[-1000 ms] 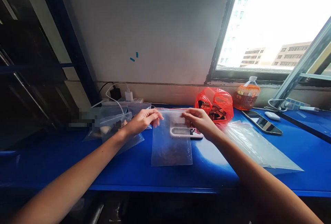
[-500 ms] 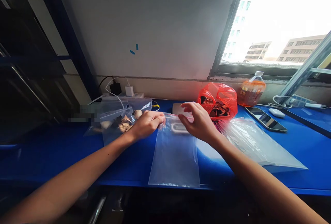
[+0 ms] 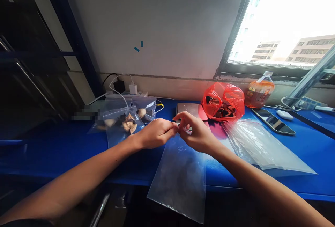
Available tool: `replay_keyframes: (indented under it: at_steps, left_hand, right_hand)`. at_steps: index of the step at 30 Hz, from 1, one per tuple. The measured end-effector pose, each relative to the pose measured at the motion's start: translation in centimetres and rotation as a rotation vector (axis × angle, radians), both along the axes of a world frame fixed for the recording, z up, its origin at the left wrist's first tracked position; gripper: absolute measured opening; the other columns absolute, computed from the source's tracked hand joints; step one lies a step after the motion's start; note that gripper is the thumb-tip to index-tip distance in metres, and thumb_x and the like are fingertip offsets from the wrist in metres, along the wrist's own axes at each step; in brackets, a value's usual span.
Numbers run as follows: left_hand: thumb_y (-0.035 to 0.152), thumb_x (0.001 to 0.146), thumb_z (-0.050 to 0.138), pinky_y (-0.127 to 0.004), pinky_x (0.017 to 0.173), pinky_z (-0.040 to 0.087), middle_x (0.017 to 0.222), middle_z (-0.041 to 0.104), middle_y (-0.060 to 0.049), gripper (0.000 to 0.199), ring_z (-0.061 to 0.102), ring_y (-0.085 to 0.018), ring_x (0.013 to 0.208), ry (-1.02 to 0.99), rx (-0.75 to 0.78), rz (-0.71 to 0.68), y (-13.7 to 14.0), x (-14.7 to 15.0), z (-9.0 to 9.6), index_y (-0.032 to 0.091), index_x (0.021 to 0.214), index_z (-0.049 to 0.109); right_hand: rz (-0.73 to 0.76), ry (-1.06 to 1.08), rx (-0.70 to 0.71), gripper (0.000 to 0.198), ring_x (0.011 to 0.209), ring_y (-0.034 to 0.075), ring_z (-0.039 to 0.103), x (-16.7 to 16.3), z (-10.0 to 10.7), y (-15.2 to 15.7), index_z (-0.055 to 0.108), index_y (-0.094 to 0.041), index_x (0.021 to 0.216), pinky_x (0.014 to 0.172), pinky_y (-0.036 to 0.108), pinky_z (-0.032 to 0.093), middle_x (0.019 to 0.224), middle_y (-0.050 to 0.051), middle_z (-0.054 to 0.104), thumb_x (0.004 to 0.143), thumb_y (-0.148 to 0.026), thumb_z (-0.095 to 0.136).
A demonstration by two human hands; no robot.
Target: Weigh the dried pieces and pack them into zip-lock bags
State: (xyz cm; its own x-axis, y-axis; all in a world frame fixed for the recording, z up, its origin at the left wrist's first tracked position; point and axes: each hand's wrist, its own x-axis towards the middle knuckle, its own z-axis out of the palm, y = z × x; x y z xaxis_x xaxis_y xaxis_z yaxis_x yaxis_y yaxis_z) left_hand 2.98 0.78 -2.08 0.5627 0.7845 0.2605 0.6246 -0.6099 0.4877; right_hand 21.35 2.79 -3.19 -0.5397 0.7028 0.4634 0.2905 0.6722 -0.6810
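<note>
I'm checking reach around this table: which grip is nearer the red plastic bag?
Right. The right grip is left of the red plastic bag, on its near side and apart from it; the left grip, pinching the clear bag, is farther left.

We record daylight from the window, upper right, its view largely burnt out. The far left and the area beneath the blue table lie in deep shadow. We note glare on the stacked bags and a pixelated patch at left.
</note>
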Motion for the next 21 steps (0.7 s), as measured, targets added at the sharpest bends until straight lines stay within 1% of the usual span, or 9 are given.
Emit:
replay_keyframes:
  at_steps: [3, 5, 8, 11, 13, 16, 19, 21]
  left_hand:
    - [0.027, 0.091, 0.042, -0.026, 0.058, 0.034, 0.069, 0.059, -0.003, 0.028, 0.051, -0.014, 0.061, 0.016, 0.025, -0.050, 0.1, -0.1, -0.1, 0.017, 0.070, 0.059]
    - [0.027, 0.090, 0.044, -0.026, 0.057, 0.032, 0.065, 0.056, -0.002, 0.028, 0.048, -0.013, 0.058, 0.017, 0.045, -0.055, 0.2, -0.3, -0.1, 0.017, 0.066, 0.056]
    - [0.027, 0.089, 0.043, -0.026, 0.055, 0.030, 0.059, 0.048, 0.000, 0.031, 0.042, -0.012, 0.055, 0.035, 0.093, -0.082, 0.4, -0.6, 0.5, 0.017, 0.060, 0.047]
    - [0.028, 0.090, 0.041, -0.026, 0.053, 0.029, 0.054, 0.042, 0.002, 0.034, 0.039, -0.011, 0.052, 0.066, 0.130, -0.116, 0.2, -1.0, 1.6, 0.018, 0.057, 0.042]
    - [0.028, 0.090, 0.040, -0.025, 0.051, 0.028, 0.051, 0.038, 0.003, 0.035, 0.036, -0.010, 0.049, 0.059, 0.138, -0.124, -0.1, -1.4, 2.6, 0.018, 0.056, 0.040]
    - [0.027, 0.090, 0.039, -0.024, 0.047, 0.027, 0.050, 0.038, 0.003, 0.036, 0.034, -0.008, 0.046, 0.009, 0.116, -0.113, -0.8, -2.3, 4.1, 0.017, 0.055, 0.039]
    - [0.029, 0.090, 0.040, -0.023, 0.044, 0.028, 0.051, 0.040, 0.003, 0.037, 0.035, -0.008, 0.045, -0.071, 0.092, -0.072, -1.2, -3.6, 5.3, 0.017, 0.055, 0.041]
    - [0.030, 0.089, 0.041, -0.023, 0.043, 0.028, 0.050, 0.040, 0.003, 0.036, 0.034, -0.008, 0.044, -0.132, 0.069, -0.029, -1.1, -4.3, 5.6, 0.017, 0.055, 0.044]
  right_hand:
    - [0.029, 0.033, -0.005, 0.040, 0.069, 0.011, 0.053, -0.3, -0.3, -0.2, 0.052, -0.022, 0.104, 0.065, 0.024, 0.042, 0.074, -0.003, 0.057, 0.069, -0.004, 0.047]
    - [0.058, 0.053, -0.022, 0.042, 0.070, 0.011, 0.053, -0.3, -0.3, -0.1, 0.050, -0.022, 0.105, 0.066, 0.024, 0.041, 0.074, -0.004, 0.057, 0.068, -0.003, 0.047]
    - [0.120, 0.092, -0.094, 0.040, 0.069, 0.010, 0.050, -0.2, 0.2, 0.2, 0.049, -0.021, 0.106, 0.065, 0.024, 0.040, 0.074, -0.005, 0.054, 0.069, -0.005, 0.048]
    - [0.213, 0.141, -0.191, 0.034, 0.066, 0.009, 0.047, 0.1, 0.9, 0.4, 0.049, -0.021, 0.103, 0.062, 0.024, 0.039, 0.071, -0.005, 0.052, 0.071, -0.009, 0.051]
    - [0.256, 0.177, -0.217, 0.031, 0.066, 0.009, 0.047, 0.3, 1.4, 0.5, 0.050, -0.020, 0.101, 0.060, 0.024, 0.038, 0.071, -0.005, 0.051, 0.072, -0.011, 0.053]
    - [0.271, 0.210, -0.205, 0.032, 0.066, 0.009, 0.048, 0.8, 1.9, 0.8, 0.049, -0.020, 0.102, 0.060, 0.024, 0.037, 0.071, -0.005, 0.051, 0.072, -0.010, 0.054]
    - [0.277, 0.217, -0.205, 0.039, 0.063, 0.008, 0.046, 1.4, 2.3, 1.1, 0.045, -0.022, 0.111, 0.055, 0.023, 0.034, 0.073, -0.005, 0.049, 0.075, -0.011, 0.055]
    - [0.268, 0.223, -0.184, 0.044, 0.061, 0.008, 0.044, 1.6, 2.5, 1.4, 0.044, -0.024, 0.117, 0.053, 0.023, 0.032, 0.073, -0.005, 0.047, 0.077, -0.013, 0.056]
